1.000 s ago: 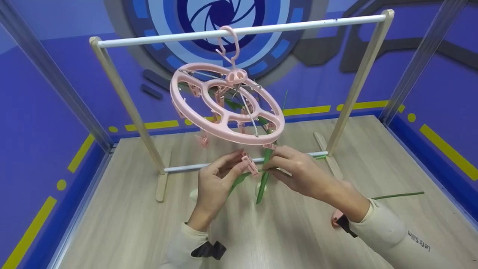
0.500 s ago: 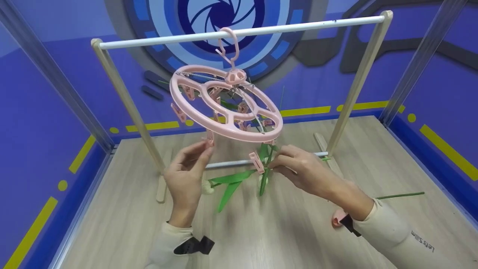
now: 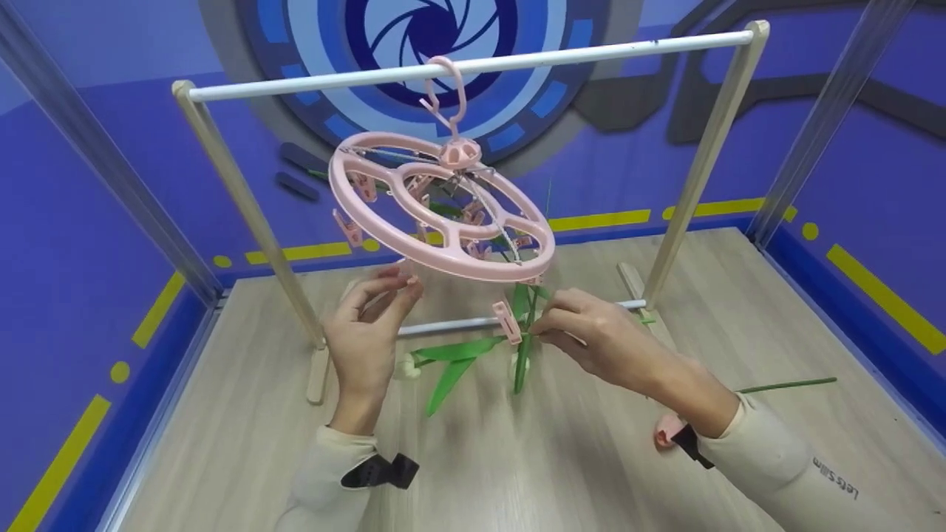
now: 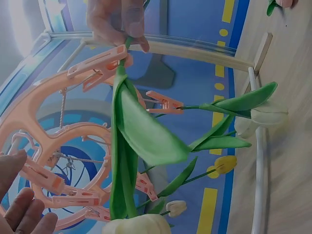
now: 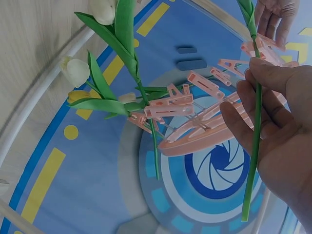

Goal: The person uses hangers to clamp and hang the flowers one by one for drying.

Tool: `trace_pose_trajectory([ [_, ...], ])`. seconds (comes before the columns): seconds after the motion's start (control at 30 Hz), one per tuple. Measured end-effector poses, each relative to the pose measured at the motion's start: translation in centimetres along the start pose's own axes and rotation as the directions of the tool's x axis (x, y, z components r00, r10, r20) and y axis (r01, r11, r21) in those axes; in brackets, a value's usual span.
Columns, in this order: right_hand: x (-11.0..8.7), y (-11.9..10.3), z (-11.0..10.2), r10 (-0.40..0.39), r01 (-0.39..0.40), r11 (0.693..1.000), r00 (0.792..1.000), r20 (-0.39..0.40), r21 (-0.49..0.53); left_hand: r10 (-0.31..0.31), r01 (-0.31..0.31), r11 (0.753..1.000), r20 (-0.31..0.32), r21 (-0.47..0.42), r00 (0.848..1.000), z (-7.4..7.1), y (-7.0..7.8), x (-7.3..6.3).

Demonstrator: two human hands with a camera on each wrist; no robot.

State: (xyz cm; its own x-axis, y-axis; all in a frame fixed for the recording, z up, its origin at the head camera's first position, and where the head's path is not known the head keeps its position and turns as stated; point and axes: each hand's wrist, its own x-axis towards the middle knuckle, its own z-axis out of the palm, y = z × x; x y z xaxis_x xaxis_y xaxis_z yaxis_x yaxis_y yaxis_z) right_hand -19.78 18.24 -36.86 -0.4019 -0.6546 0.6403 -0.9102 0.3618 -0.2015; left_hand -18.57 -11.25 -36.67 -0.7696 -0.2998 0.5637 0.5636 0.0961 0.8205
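My right hand (image 3: 602, 332) pinches the green stem (image 5: 257, 117) of a white tulip between thumb and fingers. A pink clothespin (image 3: 508, 323) hanging from the ring grips that stem beside my fingertips. The tulip's leaves (image 4: 146, 126) and white bloom (image 4: 139, 225) stretch to the left in the head view. My left hand (image 3: 369, 318) is raised under the ring's front left edge, its thumb and index finger on another clothespin (image 4: 44, 176), mostly hidden by the fingers in the head view. The round pink clip hanger (image 3: 443, 247) tilts down toward the right.
The hanger hooks over a white rail (image 3: 576, 59) with wooden posts (image 3: 709, 155). More tulips, including a yellow one (image 4: 225, 165), hang from clips behind. A pink flower (image 3: 669, 431) lies on the table (image 3: 517, 473) by the right sleeve. Patterned walls enclose the back and sides.
My left hand has let go of the clothespin beside the right hand and moved left to another one. The tulip's leaves now show. My right hand has stayed nearly still on the stem.
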Motion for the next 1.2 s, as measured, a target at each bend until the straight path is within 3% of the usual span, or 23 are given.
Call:
trace_pose_trajectory([
  [0.13, 0.0, -0.1, 0.0, -0.010, 0.010, 1.000, 1.000, -0.004, 0.004, 0.004, -0.003, 0.999, 0.022, -0.033, 1.000, -0.1, 0.0, -0.1],
  [0.37, -0.1, 0.0, 0.1, -0.028, 0.028, 1.000, 0.999, -0.015, -0.006, 0.019, -0.018, 1.000, 0.070, -0.009, 0.997, -0.3, -0.1, -0.6],
  [0.67, -0.3, 0.4, -0.1, -0.011, 0.011, 0.999, 1.000, -0.010, -0.050, -0.036, 0.039, 0.999, 0.118, -0.025, 0.992, -0.1, 0.3, -0.6],
  [1.0, -0.8, 0.9, -0.1, 0.036, -0.035, 0.996, 0.999, 0.014, -0.087, 0.038, -0.054, 0.996, 0.205, 0.073, 0.978, 0.0, 0.1, -1.0],
  [1.2, -0.9, 1.2, -0.2, 0.023, -0.022, 0.992, 1.000, 0.008, -0.128, 0.029, -0.044, 0.998, 0.260, 0.052, 0.965, 0.0, -0.1, -1.3],
])
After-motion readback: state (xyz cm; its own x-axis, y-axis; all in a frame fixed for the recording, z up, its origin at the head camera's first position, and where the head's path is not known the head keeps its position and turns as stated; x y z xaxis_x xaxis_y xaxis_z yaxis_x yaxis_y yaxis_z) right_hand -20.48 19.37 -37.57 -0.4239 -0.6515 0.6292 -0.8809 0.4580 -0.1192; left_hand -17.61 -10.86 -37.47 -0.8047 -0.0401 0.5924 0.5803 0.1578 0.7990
